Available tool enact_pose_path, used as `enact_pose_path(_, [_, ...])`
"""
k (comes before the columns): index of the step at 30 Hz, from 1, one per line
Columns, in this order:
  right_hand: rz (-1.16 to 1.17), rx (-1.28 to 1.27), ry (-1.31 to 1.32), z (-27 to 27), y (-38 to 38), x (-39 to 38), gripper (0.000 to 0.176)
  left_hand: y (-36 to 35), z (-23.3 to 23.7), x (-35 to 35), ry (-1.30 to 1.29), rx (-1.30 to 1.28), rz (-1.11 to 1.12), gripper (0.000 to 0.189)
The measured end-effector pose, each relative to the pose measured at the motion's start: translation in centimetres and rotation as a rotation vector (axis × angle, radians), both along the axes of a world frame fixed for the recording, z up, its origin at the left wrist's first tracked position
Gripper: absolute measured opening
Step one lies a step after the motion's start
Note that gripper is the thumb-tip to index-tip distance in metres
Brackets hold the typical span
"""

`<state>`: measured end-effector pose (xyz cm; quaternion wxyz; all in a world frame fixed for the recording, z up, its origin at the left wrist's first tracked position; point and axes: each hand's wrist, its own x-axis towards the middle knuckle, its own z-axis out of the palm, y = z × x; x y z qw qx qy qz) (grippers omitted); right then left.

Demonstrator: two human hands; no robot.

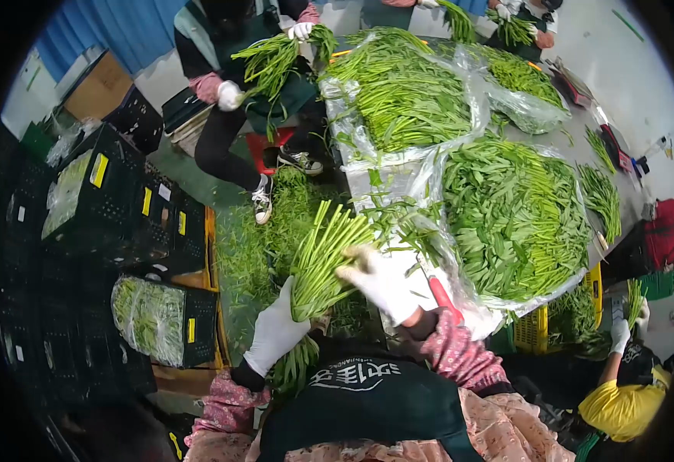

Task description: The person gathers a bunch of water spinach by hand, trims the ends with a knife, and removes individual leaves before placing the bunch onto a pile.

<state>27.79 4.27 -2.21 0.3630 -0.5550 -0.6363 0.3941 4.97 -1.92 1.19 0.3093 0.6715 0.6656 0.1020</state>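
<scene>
My left hand, in a white glove, grips a bunch of water spinach, its cut stems fanning up and its leaves hanging below my wrist. My right hand, gloved too, is at the right side of the stems with thumb and fingers apart. A red-handled tool lies on the table just right of that hand. Beyond it, a big heap of water spinach rests on a clear plastic sheet.
Another heap covers the far table. Across from me, a person holds greens; a yellow-sleeved person works at right. Dark crates stack at left, with a bagged bundle. Trimmings litter the floor.
</scene>
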Motion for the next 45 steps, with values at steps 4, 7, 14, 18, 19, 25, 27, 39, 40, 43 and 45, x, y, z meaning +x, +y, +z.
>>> enact_pose_path(4, [0.057,-0.421,0.353,-1.8,0.3,-2.2,0.029,-0.5,-0.8,0.1,0.035,0.044,-0.048,0.089])
enact_pose_path(7, [0.091,-0.672,0.582,0.2,0.4,-1.5,0.014,-0.7,-1.6,0.0,0.067,0.096,-0.079,0.091])
enact_pose_path(14, [-0.485,-0.301,1.356,-3.3,4.0,7.3,0.009,0.1,-2.5,-1.2,0.161,0.260,-0.160,0.085])
enact_pose_path(18, [-0.354,0.206,0.316,3.6,2.4,5.8,0.028,1.1,-3.1,-1.9,0.175,0.355,-0.204,0.088])
enact_pose_path(19, [-0.185,0.334,0.028,5.5,1.6,4.2,0.032,1.4,-3.1,-1.9,0.148,0.392,-0.228,0.088])
enact_pose_path(25, [-0.109,0.598,-0.388,0.8,0.6,-2.2,0.028,3.4,-1.4,-1.3,0.099,0.397,-0.304,0.093])
enact_pose_path(27, [-0.330,0.615,-0.529,-0.9,2.3,0.4,0.022,3.8,-1.7,-2.1,0.090,0.399,-0.316,0.093])
enact_pose_path(39, [-0.063,-0.130,0.003,5.0,-1.4,-0.2,0.023,10.6,0.7,-5.0,-1.024,-0.272,0.164,0.057])
enact_pose_path(40, [0.043,-0.049,-0.041,2.9,-1.3,-1.1,0.024,10.9,1.8,-4.8,-1.072,-0.340,0.208,0.055])
enact_pose_path(43, [0.127,-0.044,-0.118,1.6,-1.1,-2.8,0.022,11.6,1.8,-4.7,-1.130,-0.419,0.214,0.054])
enact_pose_path(45, [0.008,-0.075,0.043,2.9,-0.7,-2.9,0.021,11.9,1.0,-4.6,-1.123,-0.408,0.176,0.053])
